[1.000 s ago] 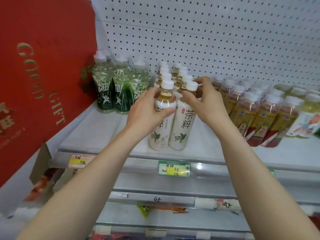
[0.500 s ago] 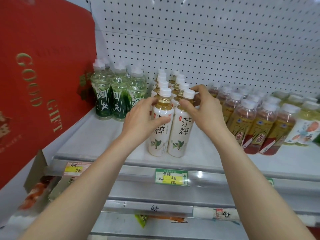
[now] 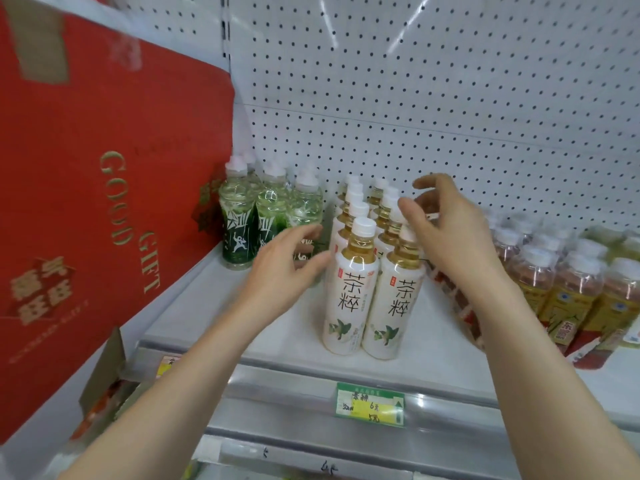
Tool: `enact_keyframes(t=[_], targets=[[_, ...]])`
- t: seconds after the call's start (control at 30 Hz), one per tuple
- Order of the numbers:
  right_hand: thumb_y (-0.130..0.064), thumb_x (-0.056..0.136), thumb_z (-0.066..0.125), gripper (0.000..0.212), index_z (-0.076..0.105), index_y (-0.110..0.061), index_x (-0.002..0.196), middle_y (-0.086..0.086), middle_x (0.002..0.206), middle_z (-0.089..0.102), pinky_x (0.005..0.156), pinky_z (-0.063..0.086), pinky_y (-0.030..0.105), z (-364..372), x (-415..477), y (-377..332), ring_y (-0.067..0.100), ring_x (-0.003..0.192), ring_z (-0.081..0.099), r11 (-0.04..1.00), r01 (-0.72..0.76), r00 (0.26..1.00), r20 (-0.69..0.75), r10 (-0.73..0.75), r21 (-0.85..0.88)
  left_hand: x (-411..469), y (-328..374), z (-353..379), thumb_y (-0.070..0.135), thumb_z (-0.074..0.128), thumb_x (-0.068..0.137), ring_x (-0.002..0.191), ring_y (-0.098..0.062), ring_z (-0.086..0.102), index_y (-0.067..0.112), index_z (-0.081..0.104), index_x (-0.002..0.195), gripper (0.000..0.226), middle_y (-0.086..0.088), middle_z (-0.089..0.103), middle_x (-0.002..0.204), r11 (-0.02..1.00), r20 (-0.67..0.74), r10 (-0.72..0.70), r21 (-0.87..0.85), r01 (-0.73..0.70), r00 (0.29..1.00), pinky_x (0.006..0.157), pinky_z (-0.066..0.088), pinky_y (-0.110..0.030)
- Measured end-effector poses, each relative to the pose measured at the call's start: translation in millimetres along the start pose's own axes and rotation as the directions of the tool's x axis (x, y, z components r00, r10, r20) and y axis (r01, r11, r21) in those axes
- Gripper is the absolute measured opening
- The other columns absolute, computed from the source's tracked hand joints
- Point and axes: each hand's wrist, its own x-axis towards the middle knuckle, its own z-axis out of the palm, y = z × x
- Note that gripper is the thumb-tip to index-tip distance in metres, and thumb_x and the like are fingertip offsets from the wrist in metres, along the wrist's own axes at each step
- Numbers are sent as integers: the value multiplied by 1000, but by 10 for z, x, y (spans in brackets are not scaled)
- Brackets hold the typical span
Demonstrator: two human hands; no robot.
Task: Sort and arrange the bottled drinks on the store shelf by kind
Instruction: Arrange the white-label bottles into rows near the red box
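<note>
Your left hand hovers with its fingers loosely apart, gripping nothing, just left of the white tea bottles. These stand in two rows from the shelf's front edge to its back. Your right hand, fingers spread, is over the right row's caps; whether it touches them is unclear.

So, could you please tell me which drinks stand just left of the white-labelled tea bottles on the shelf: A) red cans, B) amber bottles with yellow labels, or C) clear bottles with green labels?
C: the clear green-labelled bottles stand left of the white-labelled tea bottles.
</note>
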Motion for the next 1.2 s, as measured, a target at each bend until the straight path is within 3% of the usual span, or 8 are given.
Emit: enact_keyframes(t=[0.1, 0.27, 0.43, 0.57, 0.63, 0.77, 0.97, 1.2], targets=[[-33, 99, 52, 32, 55, -22, 128, -6, 105, 64, 90, 49, 38, 19, 414, -220, 16, 97, 62, 993, 114, 992, 55, -113, -16, 281, -217, -228, 34, 64, 92, 112, -9, 58, 20, 50, 140, 52, 1, 58, 133, 994, -174, -32, 102, 50, 984, 96, 53, -35], [-24, 101, 48, 33, 53, -25, 134, -1, 121, 63, 80, 42, 27, 446, 1251, -349, 18, 101, 60, 967, 233, 908, 380, -178, -103, 942, -289, -198, 39, 60, 93, 137, -22, 43, 15, 35, 150, 67, -6, 44, 150, 956, -143, -26, 285, 66, 989, 113, 36, -44], [-22, 101, 47, 46, 39, -25, 147, 8, 142, 52, 93, 44, 32, 963, 1883, -312, 25, 117, 57, 899, 351, 779, 615, -124, -262, 1273, -284, -12, 39, 62, 93, 105, -12, 59, 18, 39, 147, 63, -4, 65, 124, 967, -96, -74, 236, 95, 993, 101, 47, -42], [-25, 101, 49, 62, 20, -27, 155, 8, 153, 41, 102, 41, 34, 1251, 2108, -371, 26, 128, 51, 859, 418, 649, 759, -55, -295, 1229, -279, -163, 34, 66, 90, 111, -20, 62, 21, 47, 141, 56, 0, 66, 121, 971, -64, -84, 218, 96, 994, 93, 49, -35], [-28, 100, 52, 61, 25, -25, 154, 8, 151, 42, 95, 41, 30, 1319, 2178, -413, 26, 127, 51, 865, 426, 624, 778, -68, -266, 1133, -281, -313, 31, 68, 89, 107, -18, 64, 21, 54, 133, 47, 0, 69, 117, 972, -48, -103, 209, 111, 994, 92, 49, -37], [-27, 98, 58, 44, 48, -12, 138, 11, 131, 58, 72, 47, 24, 1302, 2208, -520, 21, 91, 64, 880, 417, 654, 747, -118, -226, 894, -406, -718, 36, 71, 85, 103, -18, 68, 24, 60, 124, 43, 4, 73, 110, 952, -159, -146, 245, 182, 976, 89, 53, -40], [-37, 96, 58, 39, 51, -11, 124, 1, 103, 65, 70, 51, 28, 1109, 1919, -609, 15, 86, 69, 854, 490, 586, 792, -175, -174, 772, -534, -1041, 39, 73, 82, 103, -21, 69, 28, 60, 120, 41, 4, 74, 109, 904, -315, -131, 352, 244, 940, 91, 51, -44], [-31, 95, 61, 39, 52, -15, 130, 2, 111, 65, 81, 49, 28, 1212, 1611, -908, 16, 90, 67, 855, 515, 517, 774, -365, 59, 969, -636, -1060, 38, 72, 83, 99, -23, 69, 25, 62, 120, 40, 1, 74, 107, 902, -297, -140, 356, 245, 945, 87, 52, -44]])
